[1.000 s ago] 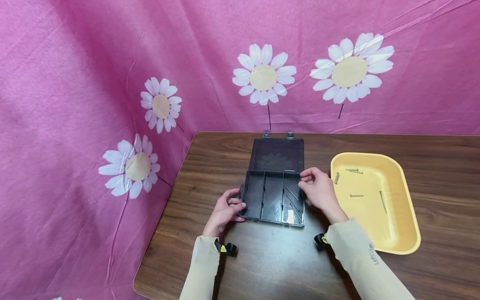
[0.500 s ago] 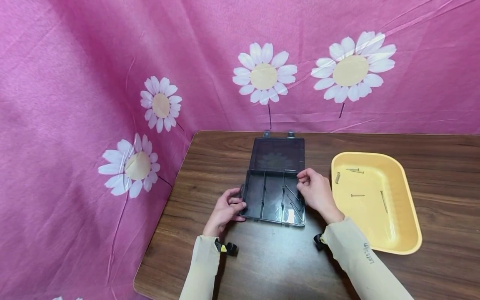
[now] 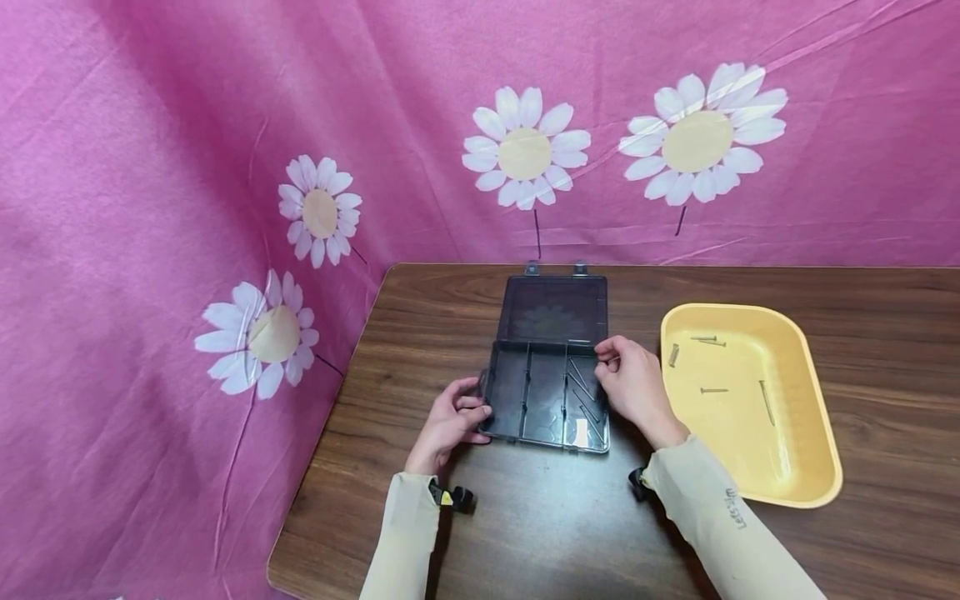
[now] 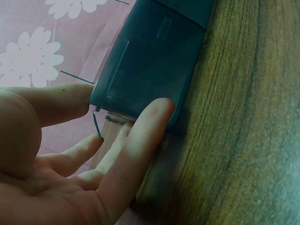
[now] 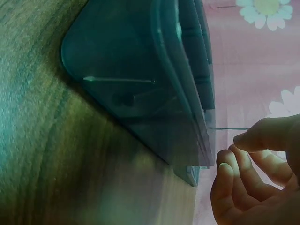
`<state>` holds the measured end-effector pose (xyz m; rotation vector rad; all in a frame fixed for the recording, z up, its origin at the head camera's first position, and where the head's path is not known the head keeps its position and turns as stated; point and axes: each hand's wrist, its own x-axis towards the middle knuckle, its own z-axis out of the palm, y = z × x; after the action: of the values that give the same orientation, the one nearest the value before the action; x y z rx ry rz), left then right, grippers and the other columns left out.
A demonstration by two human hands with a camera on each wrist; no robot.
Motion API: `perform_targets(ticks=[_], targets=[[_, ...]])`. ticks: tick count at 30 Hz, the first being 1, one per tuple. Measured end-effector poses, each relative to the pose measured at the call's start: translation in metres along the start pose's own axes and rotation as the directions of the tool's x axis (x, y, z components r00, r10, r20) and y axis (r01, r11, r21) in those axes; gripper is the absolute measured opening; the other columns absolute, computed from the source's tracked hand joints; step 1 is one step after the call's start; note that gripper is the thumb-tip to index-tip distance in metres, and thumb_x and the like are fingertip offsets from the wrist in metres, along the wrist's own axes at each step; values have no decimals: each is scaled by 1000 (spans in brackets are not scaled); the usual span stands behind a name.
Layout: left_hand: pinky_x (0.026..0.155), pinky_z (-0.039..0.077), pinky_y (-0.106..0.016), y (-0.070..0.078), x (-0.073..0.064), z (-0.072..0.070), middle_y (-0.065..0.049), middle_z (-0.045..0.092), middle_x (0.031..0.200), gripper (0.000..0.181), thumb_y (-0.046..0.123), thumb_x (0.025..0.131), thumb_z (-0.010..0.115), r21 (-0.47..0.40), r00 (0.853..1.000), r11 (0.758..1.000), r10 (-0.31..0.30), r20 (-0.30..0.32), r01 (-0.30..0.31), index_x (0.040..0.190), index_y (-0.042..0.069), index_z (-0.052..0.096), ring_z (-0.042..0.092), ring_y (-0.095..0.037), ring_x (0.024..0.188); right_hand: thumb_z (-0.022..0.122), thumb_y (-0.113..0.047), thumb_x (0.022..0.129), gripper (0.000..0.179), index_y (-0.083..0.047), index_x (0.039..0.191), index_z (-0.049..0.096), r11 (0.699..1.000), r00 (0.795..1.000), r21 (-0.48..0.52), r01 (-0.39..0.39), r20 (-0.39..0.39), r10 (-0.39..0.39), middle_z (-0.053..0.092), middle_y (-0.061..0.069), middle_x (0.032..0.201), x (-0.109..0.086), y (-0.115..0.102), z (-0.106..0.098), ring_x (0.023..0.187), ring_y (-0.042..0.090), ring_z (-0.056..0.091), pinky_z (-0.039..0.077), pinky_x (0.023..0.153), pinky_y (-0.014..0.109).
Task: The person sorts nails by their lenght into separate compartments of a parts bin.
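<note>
A dark see-through compartment box point(image 3: 543, 392) lies on the table with its lid point(image 3: 553, 308) folded back. Two dividers split it lengthwise. Several thin metal pins with heads, nails or screws point(image 3: 585, 405), lie slanting in its right compartment. My left hand point(image 3: 447, 421) holds the box's left side near the front corner; thumb and fingers touch the wall in the left wrist view. Above the right wall, toward the back, my right hand point(image 3: 636, 385) has loosely bent fingers. In the right wrist view nothing shows between its fingertips.
A yellow tray point(image 3: 750, 458) stands to the right of the box, with several more such pins point(image 3: 767, 403) spread on its floor. The wooden table point(image 3: 540, 533) meets a pink flowered cloth point(image 3: 420, 125) at the back and left.
Since the earlier frames, the rearmost pin in the right compartment lies farther back. My right hand has shifted slightly left; the left hand and box look the same.
</note>
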<state>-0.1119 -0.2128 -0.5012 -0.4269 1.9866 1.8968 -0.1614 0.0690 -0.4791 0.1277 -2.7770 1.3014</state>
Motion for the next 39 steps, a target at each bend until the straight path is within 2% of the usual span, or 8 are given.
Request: perform_targets(ticks=[11,18,28,32,39], targets=[[65,61,-40,-2,-1,1,-15,55,109,60,-2,87,65,0,1000,1000,7,-1,-7,141,8,41,64,-17,83,58,-2,82,21,0,101,66,1000,999,4,14,-35,-14,68,13,88,-4,-4,-15,77,24,62,48,74,36],[62,61,-41,-4,-2,1,-13,55,103,59,-4,86,64,-17,999,999,42,4,-42,140,3,40,62,-16,82,57,0,82,21,0,100,66,999,997,30,19,-77,-16,69,14,86,-9,-11,-30,77,24,63,47,73,33],[63,61,-41,-4,-3,0,-12,57,103,60,-4,86,63,-1,999,999,49,7,-49,141,2,39,63,-15,82,58,-2,83,19,-1,100,67,1000,986,11,28,-164,-26,69,13,88,-17,-5,-57,76,21,60,40,63,12],[63,61,-41,-3,-4,1,-14,57,105,60,-4,86,63,1,999,999,46,3,-46,141,3,40,63,-15,83,58,-4,83,20,-2,101,67,1000,983,3,17,-182,-17,70,13,88,-20,2,-67,74,13,57,39,62,10],[62,61,-40,0,-4,1,-17,57,108,60,-4,86,64,10,999,999,46,4,-46,141,3,40,64,-16,83,62,-11,86,20,-2,103,67,999,981,-5,-45,-190,44,70,15,94,-29,12,-89,69,-13,46,40,60,6]])
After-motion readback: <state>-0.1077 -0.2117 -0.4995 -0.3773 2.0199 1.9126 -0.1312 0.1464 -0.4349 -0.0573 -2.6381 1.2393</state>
